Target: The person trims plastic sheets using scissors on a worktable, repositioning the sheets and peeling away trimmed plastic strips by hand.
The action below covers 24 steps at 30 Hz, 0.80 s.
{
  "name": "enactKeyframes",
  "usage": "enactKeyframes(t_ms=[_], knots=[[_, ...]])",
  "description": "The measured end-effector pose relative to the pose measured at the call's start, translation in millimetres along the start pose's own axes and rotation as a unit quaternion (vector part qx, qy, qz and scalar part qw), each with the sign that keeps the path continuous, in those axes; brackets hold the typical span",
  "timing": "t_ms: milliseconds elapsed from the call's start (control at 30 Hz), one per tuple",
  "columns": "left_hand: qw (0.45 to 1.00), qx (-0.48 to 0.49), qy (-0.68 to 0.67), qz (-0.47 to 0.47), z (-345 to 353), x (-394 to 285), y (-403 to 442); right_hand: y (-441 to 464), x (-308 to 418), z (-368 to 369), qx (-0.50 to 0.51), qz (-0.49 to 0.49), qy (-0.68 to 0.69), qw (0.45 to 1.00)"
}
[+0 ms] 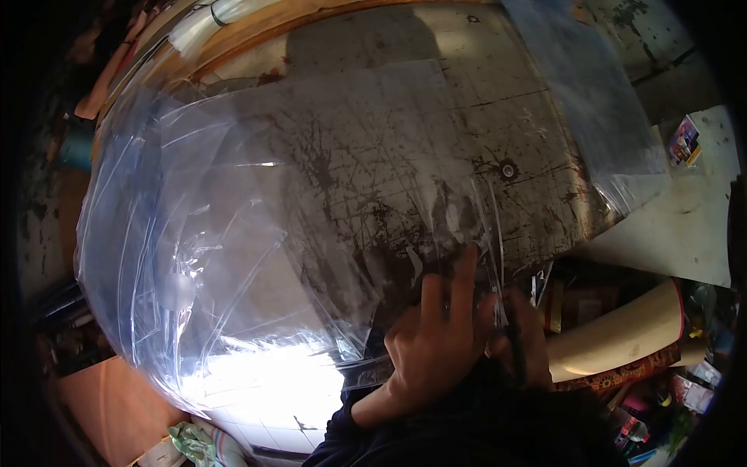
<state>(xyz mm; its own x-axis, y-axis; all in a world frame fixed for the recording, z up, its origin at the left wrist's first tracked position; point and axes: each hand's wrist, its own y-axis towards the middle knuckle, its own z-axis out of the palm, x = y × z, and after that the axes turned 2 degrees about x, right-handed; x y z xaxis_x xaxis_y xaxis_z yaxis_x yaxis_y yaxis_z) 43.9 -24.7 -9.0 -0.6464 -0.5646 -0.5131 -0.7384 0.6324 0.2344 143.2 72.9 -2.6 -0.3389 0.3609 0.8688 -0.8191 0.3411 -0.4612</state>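
A large clear plastic sheet point(226, 171) lies wrinkled over a worn, scratched tabletop point(498, 124). Near the table's front edge, my left hand point(440, 331) rests on the sheet, its fingers stretched forward and apart. Just to the right, my right hand point(529, 335) is closed around what looks like a pair of dark-handled scissors point(513, 342), with a short pale blade at the edge of the plastic. Shadow hides part of the handles and the right fingers. Narrow folds of plastic run up from between the hands.
Another plastic strip point(583, 86) hangs over the table's right side. A cream roll point(622, 335) and mixed clutter are at the lower right. An orange-brown board point(117, 405) stands lower left. Another person's arm point(105, 86) shows at the upper left.
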Motion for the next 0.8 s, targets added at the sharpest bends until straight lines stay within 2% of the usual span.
enactKeyframes(t_ms=[67, 100, 167, 267, 367, 400, 433, 533, 800], knots=[[0.998, 0.022, -0.053, 0.005, 4.1, -5.4, -8.2, -3.7, 5.7, -4.5, -0.039, 0.008, -0.089, 0.995], [0.994, 0.044, -0.104, 0.008, 6.7, -8.1, -11.1, -4.8, 3.1, -7.5, -0.044, 0.010, -0.090, 0.995], [0.992, 0.036, -0.124, 0.015, 12.3, -8.6, -14.9, -6.0, -4.9, -13.6, -0.083, -0.021, -0.110, 0.990], [0.974, 0.070, -0.215, 0.004, 2.8, -7.9, -19.3, -5.7, -0.5, -15.7, -0.081, -0.012, -0.129, 0.988], [0.984, 0.104, -0.144, 0.022, -16.5, -7.7, -14.1, -4.2, 3.0, -21.8, -0.035, 0.047, -0.155, 0.986], [0.998, 0.066, 0.004, 0.010, -19.1, -6.4, -8.2, -4.0, 1.9, -21.3, -0.034, 0.048, -0.155, 0.986], [0.988, 0.024, 0.152, -0.001, -19.5, -5.1, -3.0, -2.6, 0.0, -21.4, -0.035, 0.043, -0.155, 0.986], [0.987, 0.059, 0.143, -0.031, -2.1, 4.2, 0.9, -1.2, 3.2, -15.4, -0.041, 0.045, -0.152, 0.986], [0.986, 0.037, 0.162, -0.033, 5.5, -0.8, -3.1, -0.7, -0.8, -19.3, -0.044, 0.031, -0.135, 0.989]])
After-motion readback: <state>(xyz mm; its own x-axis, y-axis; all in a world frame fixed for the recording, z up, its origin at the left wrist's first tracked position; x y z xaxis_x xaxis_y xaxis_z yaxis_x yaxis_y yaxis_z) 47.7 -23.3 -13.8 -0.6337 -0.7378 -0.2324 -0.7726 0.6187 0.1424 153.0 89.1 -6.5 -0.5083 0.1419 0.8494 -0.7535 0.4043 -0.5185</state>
